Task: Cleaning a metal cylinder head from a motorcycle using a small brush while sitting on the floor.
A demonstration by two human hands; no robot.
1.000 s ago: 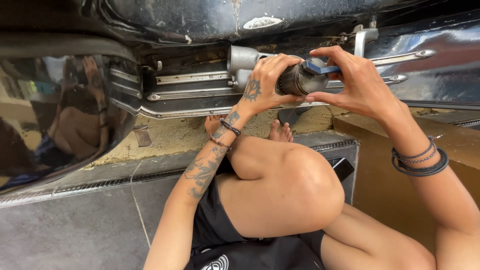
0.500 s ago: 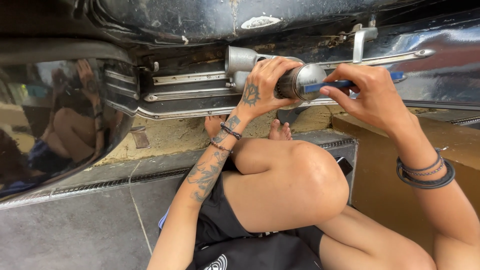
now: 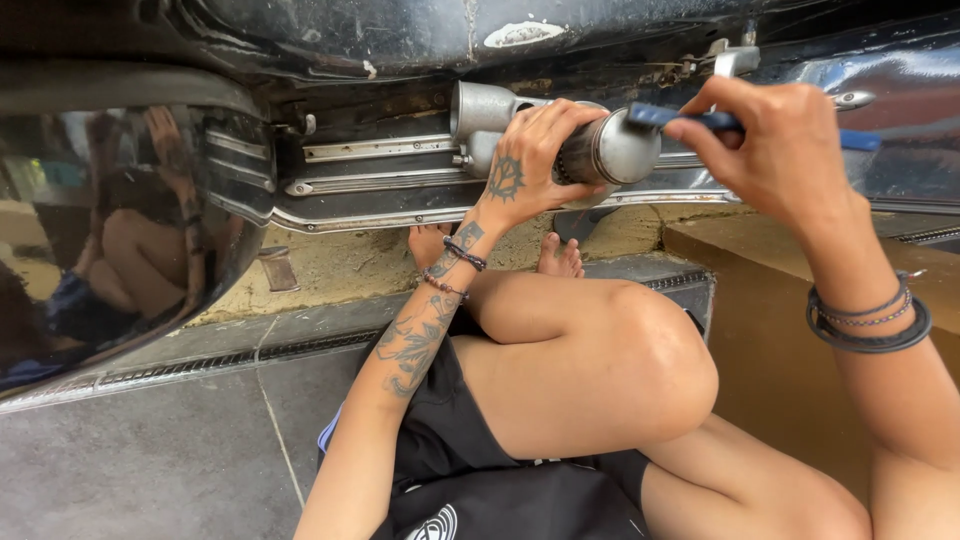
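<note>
left hand (image 3: 525, 165) wraps the grey metal cylinder (image 3: 610, 150), held against the chrome trim (image 3: 380, 185) of the black car body (image 3: 330, 40). right hand (image 3: 785, 150) pinches a blue tool (image 3: 690, 119) laid across the cylinder's end face.

Bright, soft daylight, even across skin and floor; deep shade far up under the black bodywork (image 3: 330, 40); mirror glare and bent reflections on the curved chrome (image 3: 110, 230) at left; slight wide-angle bowing toward edges; mostly sharp, faint blur on the right hand (image 3: 780, 150)
</note>
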